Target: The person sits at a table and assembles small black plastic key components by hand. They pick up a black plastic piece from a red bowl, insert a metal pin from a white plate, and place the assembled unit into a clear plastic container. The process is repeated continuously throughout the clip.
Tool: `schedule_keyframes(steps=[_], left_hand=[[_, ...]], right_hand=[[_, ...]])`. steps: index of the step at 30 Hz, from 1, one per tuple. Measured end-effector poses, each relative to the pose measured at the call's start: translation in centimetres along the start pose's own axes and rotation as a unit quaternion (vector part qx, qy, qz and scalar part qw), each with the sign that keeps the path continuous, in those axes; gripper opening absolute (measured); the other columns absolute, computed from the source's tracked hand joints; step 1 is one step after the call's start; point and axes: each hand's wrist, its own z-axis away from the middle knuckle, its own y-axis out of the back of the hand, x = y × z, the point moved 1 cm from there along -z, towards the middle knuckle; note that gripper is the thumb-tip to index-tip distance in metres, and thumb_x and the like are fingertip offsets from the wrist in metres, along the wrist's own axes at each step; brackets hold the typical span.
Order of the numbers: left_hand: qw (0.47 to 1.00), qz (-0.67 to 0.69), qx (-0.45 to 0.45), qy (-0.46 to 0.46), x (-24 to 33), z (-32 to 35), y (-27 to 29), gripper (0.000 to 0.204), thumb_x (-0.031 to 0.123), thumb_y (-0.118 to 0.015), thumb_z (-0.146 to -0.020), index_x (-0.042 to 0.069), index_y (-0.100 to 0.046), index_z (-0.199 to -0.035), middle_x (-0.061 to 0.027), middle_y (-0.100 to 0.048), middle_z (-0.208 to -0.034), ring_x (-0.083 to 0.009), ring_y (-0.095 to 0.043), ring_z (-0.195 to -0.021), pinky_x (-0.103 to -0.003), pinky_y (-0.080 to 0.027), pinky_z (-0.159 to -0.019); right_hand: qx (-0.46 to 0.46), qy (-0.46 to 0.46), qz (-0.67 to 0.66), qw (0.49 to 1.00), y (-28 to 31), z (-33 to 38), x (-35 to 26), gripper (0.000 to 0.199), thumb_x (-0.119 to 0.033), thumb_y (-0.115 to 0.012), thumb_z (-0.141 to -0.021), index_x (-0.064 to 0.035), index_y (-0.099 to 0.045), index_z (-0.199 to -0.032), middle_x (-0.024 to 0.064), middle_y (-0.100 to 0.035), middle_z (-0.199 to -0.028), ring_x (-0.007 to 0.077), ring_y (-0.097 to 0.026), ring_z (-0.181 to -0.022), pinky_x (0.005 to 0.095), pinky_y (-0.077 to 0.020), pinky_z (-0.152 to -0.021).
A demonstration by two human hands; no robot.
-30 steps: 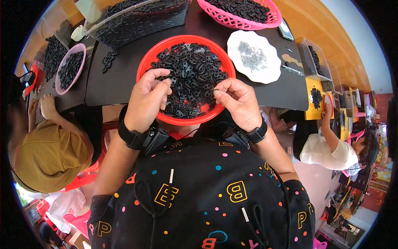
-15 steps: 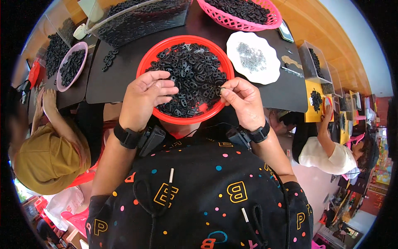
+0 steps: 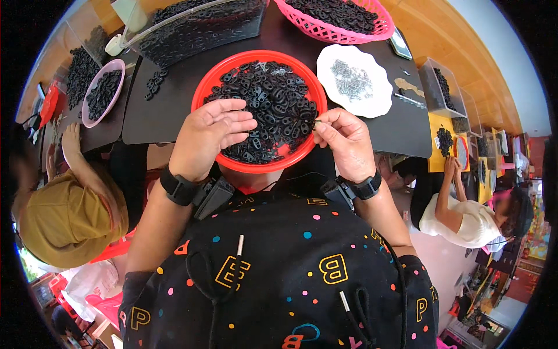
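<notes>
A red basin (image 3: 199, 90) full of small black two-holed plastic pieces (image 3: 270, 110) stands in front of me. My left hand (image 3: 212, 136) hovers over its left side, fingers stretched out and apart, with nothing seen in them. Thumb and forefinger of my right hand (image 3: 347, 142) are pinched together at the basin's right rim. Something tiny and dark shows at their tips, too small to name. A few small clear or silvery bits lie among the black pieces.
Beyond the basin are a white scalloped plate (image 3: 373, 96) of small silvery pins, a pink basket (image 3: 381, 29) and a clear bin (image 3: 203, 35) of black pieces. A pink bowl (image 3: 85, 110) stands left. Co-workers sit on both sides, one in a mustard top (image 3: 70, 221), one in white (image 3: 447, 218).
My left hand has shifted slightly right over the black pieces. My right hand keeps its pinch, almost unmoved. The right-hand co-worker's hands have come together near the table edge.
</notes>
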Motion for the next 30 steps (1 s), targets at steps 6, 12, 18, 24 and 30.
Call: schedule_keyframes(steps=[6,12,18,24,30], left_hand=[[0.998,-0.050,-0.020,-0.025,0.1,0.5,-0.3,0.034,0.011,-0.044,-0.094,-0.002,-0.046,-0.125,-0.0132,-0.062,-0.101,-0.0137,-0.064,-0.073,-0.021,-0.051,-0.058],[0.996,-0.086,-0.022,-0.010,0.4,0.3,-1.3,0.034,0.018,-0.041,-0.097,0.000,-0.046,-0.125,-0.0119,-0.064,-0.093,-0.0094,-0.060,-0.057,-0.019,-0.047,-0.046],[0.991,-0.113,-0.075,0.010,0.3,0.3,-2.7,0.029,0.022,-0.038,-0.099,0.001,-0.051,-0.114,-0.0012,-0.055,-0.068,-0.0047,-0.044,-0.043,-0.017,-0.033,-0.039],[0.996,0.034,-0.052,0.062,-1.6,-0.5,-1.4,0.014,0.009,-0.041,-0.092,0.004,-0.051,-0.099,0.0012,-0.050,-0.073,-0.0062,-0.045,-0.058,-0.020,-0.034,-0.046],[0.998,0.007,-0.058,0.037,-1.3,-0.5,-1.9,0.017,0.006,-0.044,-0.092,0.002,-0.054,-0.105,-0.0041,-0.059,-0.088,-0.0085,-0.056,-0.066,-0.019,-0.046,-0.056]], right_hand=[[0.000,-0.030,-0.027,0.999,0.1,0.0,0.1,0.008,-0.007,-0.059,-0.088,-0.0027,-0.061,-0.093,0.0022,-0.063,-0.078,0.0078,-0.058,-0.066,0.0197,-0.0444,-0.059],[0.001,-0.049,-0.059,0.997,0.4,0.2,0.3,0.009,-0.010,-0.060,-0.088,-0.0031,-0.063,-0.093,0.0016,-0.064,-0.078,0.0071,-0.059,-0.066,0.0196,-0.0451,-0.059],[-0.008,-0.044,-0.053,0.998,0.4,0.4,0.0,0.009,-0.010,-0.060,-0.088,-0.0033,-0.063,-0.094,0.0020,-0.064,-0.078,0.0070,-0.059,-0.067,0.0193,-0.0452,-0.059],[-0.012,-0.014,-0.054,0.998,0.5,0.4,0.5,0.008,-0.009,-0.060,-0.087,-0.0031,-0.063,-0.093,0.0016,-0.064,-0.078,0.0065,-0.059,-0.067,0.0187,-0.0454,-0.059],[-0.021,-0.028,-0.040,0.999,0.2,0.4,0.1,0.008,-0.009,-0.061,-0.087,-0.0038,-0.063,-0.093,0.0010,-0.064,-0.079,0.0065,-0.059,-0.067,0.0191,-0.0449,-0.059]])
